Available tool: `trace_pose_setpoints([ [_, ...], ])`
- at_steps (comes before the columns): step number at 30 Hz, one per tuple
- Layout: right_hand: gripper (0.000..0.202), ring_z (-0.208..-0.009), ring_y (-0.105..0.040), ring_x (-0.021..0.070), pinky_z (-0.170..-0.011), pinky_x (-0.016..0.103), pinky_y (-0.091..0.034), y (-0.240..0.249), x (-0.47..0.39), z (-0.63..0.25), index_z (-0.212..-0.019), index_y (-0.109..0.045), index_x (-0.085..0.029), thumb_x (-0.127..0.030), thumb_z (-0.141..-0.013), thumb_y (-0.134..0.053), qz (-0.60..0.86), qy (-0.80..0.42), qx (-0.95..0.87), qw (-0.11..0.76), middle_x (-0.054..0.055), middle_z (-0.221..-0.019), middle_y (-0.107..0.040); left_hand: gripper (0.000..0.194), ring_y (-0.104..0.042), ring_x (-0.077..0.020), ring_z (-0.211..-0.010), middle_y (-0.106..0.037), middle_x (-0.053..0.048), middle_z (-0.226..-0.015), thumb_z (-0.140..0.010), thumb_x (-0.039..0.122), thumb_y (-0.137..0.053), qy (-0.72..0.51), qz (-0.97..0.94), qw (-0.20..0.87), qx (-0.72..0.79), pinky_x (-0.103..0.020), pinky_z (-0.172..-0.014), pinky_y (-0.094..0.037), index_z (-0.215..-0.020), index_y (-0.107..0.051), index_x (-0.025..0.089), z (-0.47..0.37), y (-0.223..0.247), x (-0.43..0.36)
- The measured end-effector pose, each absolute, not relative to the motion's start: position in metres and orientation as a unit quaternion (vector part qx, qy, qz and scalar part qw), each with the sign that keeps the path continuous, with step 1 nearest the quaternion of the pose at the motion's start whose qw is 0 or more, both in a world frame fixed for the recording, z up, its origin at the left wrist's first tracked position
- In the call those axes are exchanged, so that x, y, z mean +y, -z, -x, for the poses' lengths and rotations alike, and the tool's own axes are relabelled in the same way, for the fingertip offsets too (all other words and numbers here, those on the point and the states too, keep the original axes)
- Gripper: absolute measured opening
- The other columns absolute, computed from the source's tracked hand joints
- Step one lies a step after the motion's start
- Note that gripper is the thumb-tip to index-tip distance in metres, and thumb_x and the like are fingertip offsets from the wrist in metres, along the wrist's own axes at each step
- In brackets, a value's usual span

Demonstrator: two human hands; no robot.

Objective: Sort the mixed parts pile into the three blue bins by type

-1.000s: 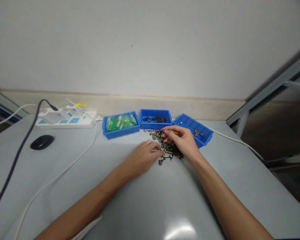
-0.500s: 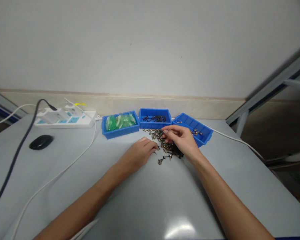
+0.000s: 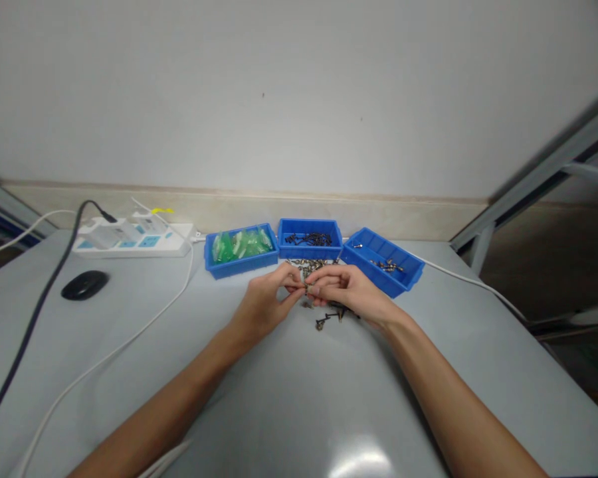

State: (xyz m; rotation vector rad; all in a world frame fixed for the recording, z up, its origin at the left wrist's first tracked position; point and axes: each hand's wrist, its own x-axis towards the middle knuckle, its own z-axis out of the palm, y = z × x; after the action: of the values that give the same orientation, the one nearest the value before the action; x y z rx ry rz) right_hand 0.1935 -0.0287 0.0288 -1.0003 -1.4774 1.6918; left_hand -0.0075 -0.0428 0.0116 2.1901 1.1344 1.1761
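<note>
Above the tabletop, my left hand (image 3: 265, 302) and my right hand (image 3: 355, 291) meet fingertip to fingertip. Both are closed in a pinch on one small metal screw (image 3: 307, 288), mostly covered by the fingers. Just behind them lies a pile of small dark and brass-coloured screws (image 3: 315, 265), partly hidden by my right hand. A few loose dark screws (image 3: 329, 318) lie in front of that hand. A blue bin (image 3: 309, 253) behind the pile holds dark screws, while the blue bin (image 3: 411, 271) on the right holds several brass-coloured pieces.
Green plastic packets (image 3: 244, 243) fill the left blue bin (image 3: 244, 267). Farther left are a white power strip (image 3: 172, 247) with plugs, a black mouse (image 3: 84, 285) and a dark cable (image 3: 34, 312). A white cable (image 3: 124, 342) crosses the grey table (image 3: 279, 411); a wall stands behind.
My right hand has come left and toward me from the pile. The left hand has turned and risen slightly, so the fingertips of both now meet around the small screw.
</note>
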Motion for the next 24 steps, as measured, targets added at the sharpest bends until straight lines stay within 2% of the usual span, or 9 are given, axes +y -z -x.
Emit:
trace_pose_setpoints([
  [3, 0.027, -0.060, -0.065, 0.0112, -0.061, 0.023, -0.051, -0.026, -0.027, -0.192, -0.091, -0.073, -0.016, -0.032, -0.071, -0.083, 0.392, -0.647, -0.532, 0.381, 0.003, -0.070, -0.073, 0.015, -0.070, -0.0148, -0.076, -0.071, 0.001, -0.086, -0.086, 0.013, -0.068, -0.392, -0.799, 0.200, 0.410, -0.024, -0.071, -0.053, -0.095, -0.059, 0.020, 0.009, -0.010, -0.041],
  [7, 0.031, -0.063, -0.067, 0.0126, -0.061, 0.022, -0.052, -0.024, -0.021, -0.194, -0.089, -0.072, -0.016, -0.033, -0.068, -0.085, 0.442, -0.538, -0.443, 0.565, 0.003, -0.071, -0.073, 0.013, -0.064, -0.0202, -0.092, -0.071, -0.005, -0.096, -0.088, 0.020, -0.067, -0.314, -0.864, 0.175, 0.352, -0.033, -0.084, -0.052, -0.101, -0.066, 0.019, 0.012, -0.006, -0.040],
  [10, 0.039, -0.069, -0.071, 0.0147, -0.067, 0.026, -0.056, -0.025, -0.015, -0.199, -0.099, -0.070, -0.017, -0.031, -0.066, -0.085, 0.476, -0.395, -0.353, 0.702, 0.004, -0.082, -0.076, 0.013, -0.060, -0.0223, -0.100, -0.069, -0.007, -0.101, -0.091, 0.021, -0.063, -0.267, -0.890, 0.176, 0.324, -0.036, -0.091, -0.050, -0.103, -0.067, 0.018, 0.013, -0.002, -0.039],
  [12, 0.047, -0.071, -0.072, 0.0150, -0.070, 0.029, -0.058, -0.026, -0.014, -0.202, -0.110, -0.067, -0.019, -0.029, -0.067, -0.083, 0.479, -0.336, -0.332, 0.740, 0.005, -0.095, -0.076, 0.010, -0.059, -0.0223, -0.099, -0.069, -0.007, -0.099, -0.093, 0.020, -0.061, -0.251, -0.894, 0.180, 0.326, -0.036, -0.090, -0.050, -0.100, -0.068, 0.017, 0.013, 0.001, -0.038],
  [14, 0.049, -0.070, -0.072, 0.0148, -0.069, 0.030, -0.059, -0.027, -0.014, -0.204, -0.114, -0.065, -0.021, -0.029, -0.069, -0.080, 0.480, -0.323, -0.352, 0.736, 0.005, -0.101, -0.076, 0.008, -0.060, -0.0217, -0.098, -0.069, -0.007, -0.097, -0.093, 0.018, -0.060, -0.249, -0.891, 0.186, 0.330, -0.035, -0.089, -0.050, -0.096, -0.067, 0.017, 0.013, 0.003, -0.036],
  [17, 0.038, -0.065, -0.070, 0.0150, -0.063, 0.029, -0.057, -0.028, -0.015, -0.202, -0.107, -0.067, -0.019, -0.031, -0.072, -0.076, 0.487, -0.362, -0.413, 0.679, 0.005, -0.089, -0.076, 0.005, -0.064, -0.0190, -0.087, -0.070, -0.005, -0.089, -0.091, 0.014, -0.063, -0.275, -0.877, 0.186, 0.347, -0.031, -0.081, -0.052, -0.094, -0.066, 0.017, 0.013, 0.002, -0.035],
  [20, 0.029, -0.063, -0.069, 0.0154, -0.060, 0.027, -0.054, -0.027, -0.018, -0.200, -0.099, -0.069, -0.018, -0.033, -0.074, -0.074, 0.488, -0.444, -0.494, 0.566, 0.005, -0.078, -0.075, 0.008, -0.066, -0.0154, -0.076, -0.071, -0.001, -0.082, -0.086, 0.012, -0.068, -0.332, -0.846, 0.182, 0.376, -0.026, -0.074, -0.052, -0.091, -0.067, 0.018, 0.012, -0.005, -0.037],
  [24, 0.025, -0.060, -0.065, 0.0142, -0.058, 0.026, -0.051, -0.028, -0.023, -0.197, -0.094, -0.072, -0.017, -0.034, -0.076, -0.075, 0.461, -0.532, -0.583, 0.407, 0.003, -0.069, -0.072, 0.013, -0.069, -0.0133, -0.074, -0.073, 0.000, -0.085, -0.082, 0.012, -0.073, -0.407, -0.801, 0.189, 0.396, -0.022, -0.073, -0.054, -0.092, -0.068, 0.018, 0.012, -0.015, -0.041],
])
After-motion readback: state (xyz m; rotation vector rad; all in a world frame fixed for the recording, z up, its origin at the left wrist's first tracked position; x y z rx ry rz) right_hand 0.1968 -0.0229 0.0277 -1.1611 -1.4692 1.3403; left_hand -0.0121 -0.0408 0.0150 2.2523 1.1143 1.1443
